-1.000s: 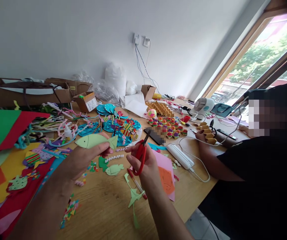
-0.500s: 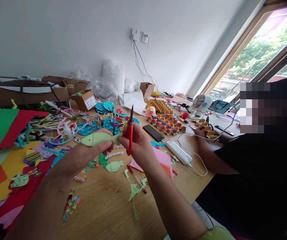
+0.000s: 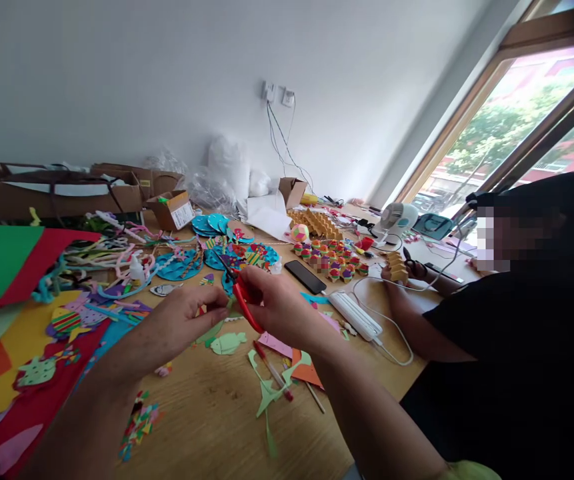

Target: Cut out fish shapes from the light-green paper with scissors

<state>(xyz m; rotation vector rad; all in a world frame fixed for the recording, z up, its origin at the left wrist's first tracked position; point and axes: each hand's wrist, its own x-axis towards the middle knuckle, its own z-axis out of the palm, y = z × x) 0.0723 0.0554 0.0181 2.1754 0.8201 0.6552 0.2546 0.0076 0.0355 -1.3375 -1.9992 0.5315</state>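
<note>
My right hand (image 3: 284, 307) is closed around a pair of scissors (image 3: 247, 308) with red handles, its dark blades pointing up and to the left. My left hand (image 3: 181, 320) pinches a light green paper fish (image 3: 211, 332), which hangs below the fingers and is partly hidden by them. The two hands nearly meet, with the fish's tail end between them. On the table just below lies a second light green paper fish (image 3: 229, 343). Thin green paper offcuts (image 3: 265, 400) and a red-capped pen (image 3: 273, 371) lie nearer to me.
Colored paper sheets (image 3: 7, 360) cover the table's left side. Behind my hands are blue decorated discs (image 3: 179, 265), a painted egg-carton piece (image 3: 337, 259) and a black phone (image 3: 305, 277). A white power strip (image 3: 355, 315) lies right. A person (image 3: 507, 320) in black works there with cardboard (image 3: 395, 268).
The green fish has swung from lying level in my left hand to hanging downward. The scissors have moved left and tilted from upright toward the left.
</note>
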